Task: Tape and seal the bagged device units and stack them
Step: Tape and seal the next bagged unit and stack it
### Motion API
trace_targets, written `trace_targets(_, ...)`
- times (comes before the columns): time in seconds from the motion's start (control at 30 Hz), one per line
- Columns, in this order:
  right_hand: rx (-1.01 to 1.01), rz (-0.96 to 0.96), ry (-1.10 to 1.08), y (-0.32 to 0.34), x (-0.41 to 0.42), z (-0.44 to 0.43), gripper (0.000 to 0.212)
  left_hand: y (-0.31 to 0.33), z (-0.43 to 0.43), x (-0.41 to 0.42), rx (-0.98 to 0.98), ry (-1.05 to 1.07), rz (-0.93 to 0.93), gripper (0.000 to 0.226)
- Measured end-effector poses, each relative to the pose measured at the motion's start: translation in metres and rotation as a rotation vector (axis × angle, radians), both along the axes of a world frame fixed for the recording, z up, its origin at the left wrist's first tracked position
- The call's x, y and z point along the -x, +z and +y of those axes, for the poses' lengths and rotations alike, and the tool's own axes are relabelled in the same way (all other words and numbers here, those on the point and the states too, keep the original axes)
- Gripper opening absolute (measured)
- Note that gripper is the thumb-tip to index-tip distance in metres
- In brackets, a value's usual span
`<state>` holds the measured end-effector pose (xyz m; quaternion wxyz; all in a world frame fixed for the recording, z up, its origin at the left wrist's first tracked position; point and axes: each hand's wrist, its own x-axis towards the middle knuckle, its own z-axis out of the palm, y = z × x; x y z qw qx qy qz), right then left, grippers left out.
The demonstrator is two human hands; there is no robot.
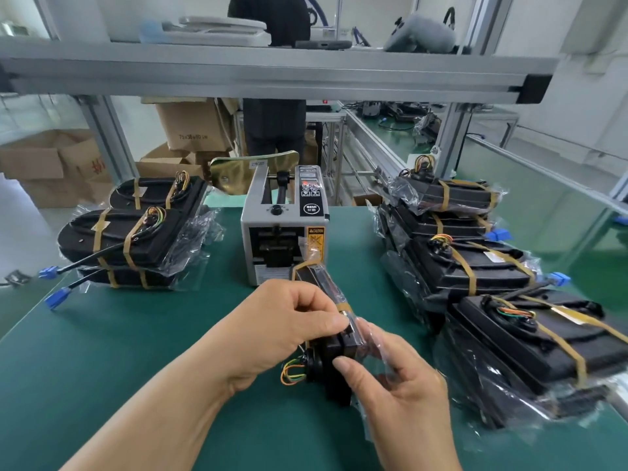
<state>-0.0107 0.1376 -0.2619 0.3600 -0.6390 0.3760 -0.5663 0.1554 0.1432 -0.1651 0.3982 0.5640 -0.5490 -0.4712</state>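
Note:
A black device unit in a clear bag stands on edge on the green mat, in front of the tape dispenser. My left hand pinches a strip of brown tape onto the unit's top edge. My right hand grips the loose bag and the unit's near end, thumb on the black body. Coloured wires stick out at the unit's lower left. Taped bagged units lie stacked at the left and at the right.
An aluminium frame shelf runs overhead. Blue connectors on cables trail from the left stack. Cardboard boxes and a standing person are beyond the bench. The right stack reaches close to the bench's right edge.

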Motion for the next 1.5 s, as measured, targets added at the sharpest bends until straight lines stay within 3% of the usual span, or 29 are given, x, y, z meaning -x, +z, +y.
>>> trace_targets(0.87, 0.041, 0.063, -0.01, 0.006, -0.002, 0.01, 0.063, -0.015, 0.007, 0.003, 0.12, 0.079, -0.246, 0.016)
trace_targets(1.0, 0.001, 0.049, -0.002, 0.004, -0.001, 0.011, 0.053, -0.021, 0.011, 0.006, 0.121, 0.162, -0.278, 0.019)
trace_targets(1.1, -0.014, 0.049, -0.018, 0.004, 0.0, 0.011, 0.049, -0.026, 0.013, 0.012, 0.108, 0.281, -0.204, 0.032)
trace_targets(1.3, -0.03, 0.072, -0.024, 0.006, -0.001, 0.009, 0.049, -0.033, 0.003, 0.022, 0.094, 0.43, -0.073, 0.026)
trace_targets(1.5, -0.058, 0.037, -0.038, 0.008, 0.001, 0.009, 0.053, -0.031, 0.006, 0.015, 0.079, 0.272, 0.002, 0.036)
